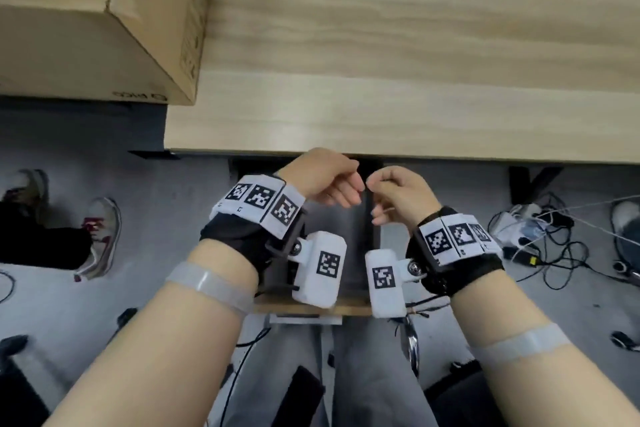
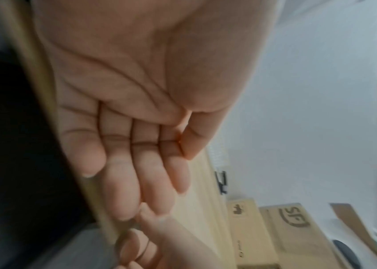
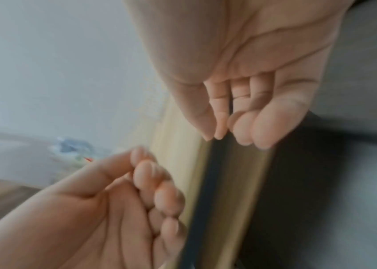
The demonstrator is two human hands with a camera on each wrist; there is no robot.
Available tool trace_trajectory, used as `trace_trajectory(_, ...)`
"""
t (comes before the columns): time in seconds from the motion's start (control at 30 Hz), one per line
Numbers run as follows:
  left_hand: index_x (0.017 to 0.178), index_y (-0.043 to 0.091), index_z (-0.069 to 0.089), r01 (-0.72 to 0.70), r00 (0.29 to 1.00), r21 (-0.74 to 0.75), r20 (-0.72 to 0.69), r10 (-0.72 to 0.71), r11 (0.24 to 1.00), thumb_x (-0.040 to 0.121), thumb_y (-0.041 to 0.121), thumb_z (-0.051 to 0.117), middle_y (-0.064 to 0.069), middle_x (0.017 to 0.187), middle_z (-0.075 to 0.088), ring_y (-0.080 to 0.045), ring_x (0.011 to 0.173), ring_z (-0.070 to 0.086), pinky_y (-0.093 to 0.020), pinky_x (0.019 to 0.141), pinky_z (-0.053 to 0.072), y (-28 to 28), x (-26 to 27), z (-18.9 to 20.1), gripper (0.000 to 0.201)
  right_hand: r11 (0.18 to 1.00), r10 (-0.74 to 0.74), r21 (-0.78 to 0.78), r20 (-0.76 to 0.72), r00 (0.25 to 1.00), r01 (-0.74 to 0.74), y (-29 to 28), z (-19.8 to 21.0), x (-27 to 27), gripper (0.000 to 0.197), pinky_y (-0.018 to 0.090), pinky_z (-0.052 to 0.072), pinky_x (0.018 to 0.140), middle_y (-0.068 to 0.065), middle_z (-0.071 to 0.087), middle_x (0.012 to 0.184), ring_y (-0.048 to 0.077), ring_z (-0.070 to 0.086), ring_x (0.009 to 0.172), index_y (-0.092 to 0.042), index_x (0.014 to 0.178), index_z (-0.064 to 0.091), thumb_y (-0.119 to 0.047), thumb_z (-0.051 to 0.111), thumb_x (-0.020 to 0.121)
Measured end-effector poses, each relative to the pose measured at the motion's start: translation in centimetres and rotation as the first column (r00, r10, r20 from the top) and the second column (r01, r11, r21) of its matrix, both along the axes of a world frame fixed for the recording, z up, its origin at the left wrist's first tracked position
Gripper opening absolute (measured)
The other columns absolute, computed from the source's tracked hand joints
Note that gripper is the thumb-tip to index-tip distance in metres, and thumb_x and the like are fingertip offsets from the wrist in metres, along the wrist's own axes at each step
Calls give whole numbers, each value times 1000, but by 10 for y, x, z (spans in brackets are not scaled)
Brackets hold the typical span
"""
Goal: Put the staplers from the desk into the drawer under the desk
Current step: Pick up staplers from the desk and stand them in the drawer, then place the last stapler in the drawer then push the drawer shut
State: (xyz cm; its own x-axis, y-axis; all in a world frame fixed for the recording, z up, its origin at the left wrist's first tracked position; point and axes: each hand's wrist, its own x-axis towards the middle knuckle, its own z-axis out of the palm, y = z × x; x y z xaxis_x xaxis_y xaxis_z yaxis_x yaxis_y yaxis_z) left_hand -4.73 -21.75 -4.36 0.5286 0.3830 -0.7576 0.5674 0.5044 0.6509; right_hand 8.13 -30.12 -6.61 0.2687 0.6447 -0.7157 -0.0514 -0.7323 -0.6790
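- While the person sits close to the desk (image 1: 415, 45), both hands hang just below its front edge, over the pulled-out drawer (image 1: 349, 229).
- The left hand (image 1: 322, 180) is loosely curled, palm down in the head view; its wrist camera shows the palm bare, the fingers (image 2: 123, 182) lying nearly straight and side by side, nothing held in them.
- The right hand (image 1: 398, 194) is also loosely curled; from its own wrist camera the fingertips (image 3: 263, 131) bend toward the palm with nothing between them.
- The two hands sit near each other, knuckles almost meeting, with a narrow gap between them.
- The drawer has a dark inside and a pale wooden front lip nearest the person; a dark divider seems to run through it from front to back.
- I can see no stapler in any view: the visible stretch of desk top shows only wood grain, and what shows of the drawer between the wrists is too dark and too covered to say what lies in it.
- A large cardboard box (image 1: 104, 17) stands at the desk's left end, partly over the corner.
- On the grey floor at the right lies a power strip with tangled cables (image 1: 540, 229).
- At the left, another person's shoes (image 1: 100, 239) rest on the floor.
- Each wrist wears a black strap with white marker blocks.
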Motion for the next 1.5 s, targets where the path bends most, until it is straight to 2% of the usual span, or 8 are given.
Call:
trace_trajectory(0.3,74,20,52,-124,988,177,111,105,976,89,11,43,3,71,57,-6,60,53,-19,55,32,65,199,60,20,966,-176,202,72,982,158,47,54,185,21,14,42,36,5,49,60,-1,48,29,-18,72,50,-6,52,89)
trace_trajectory(0.43,122,5,56,-182,983,344,34,181,921,87,4,48,-11,113,63,-20,104,60,-22,87,47,96,296,38,36,952,-227,222,53,972,210,87,48,279,24,12,35,34,7,47,61,-1,44,26,-17,70,48,-3,48,90)
trace_trajectory(0.5,137,10,44,-98,988,396,-67,136,913,86,9,53,-13,141,47,-27,132,43,-31,108,33,110,338,21,52,946,-248,233,69,966,226,109,44,323,26,13,33,33,7,47,60,0,43,25,-17,68,48,0,47,89)
trace_trajectory(0.67,146,20,21,236,892,484,-452,10,842,80,36,62,-12,159,-5,-44,143,-8,-52,114,8,135,395,-8,80,946,-244,264,192,951,189,175,36,405,26,22,36,42,5,53,63,13,47,47,-21,65,51,-2,49,82)
trace_trajectory(0.83,143,36,-24,445,735,378,-672,-90,812,69,56,65,-3,151,-40,-43,137,-33,-68,109,0,132,415,-25,118,961,-166,276,504,848,24,245,32,448,29,28,44,78,3,49,110,21,53,92,-20,104,56,-10,57,76)
trace_trajectory(1.07,139,40,-31,406,702,303,-708,-82,862,68,42,72,-8,145,-48,-46,134,-36,-72,106,4,153,431,-18,125,958,22,191,694,720,-213,300,16,472,71,39,36,108,2,40,143,23,38,131,-20,137,35,-9,58,71)
trace_trajectory(1.4,137,38,-35,457,644,273,-758,-104,846,66,50,72,-13,144,-48,-53,132,-33,-70,105,1,158,433,-18,129,928,251,-43,804,538,-369,289,5,476,44,41,43,92,15,49,125,33,48,115,-8,122,48,-24,59,82)
trace_trajectory(1.5,139,37,-33,481,626,290,-774,-93,828,65,54,70,-14,147,-44,-54,134,-27,-69,107,1,156,434,-17,128,956,156,40,770,618,-291,271,7,472,43,37,43,86,14,51,125,31,51,112,-6,119,50,-28,59,84)
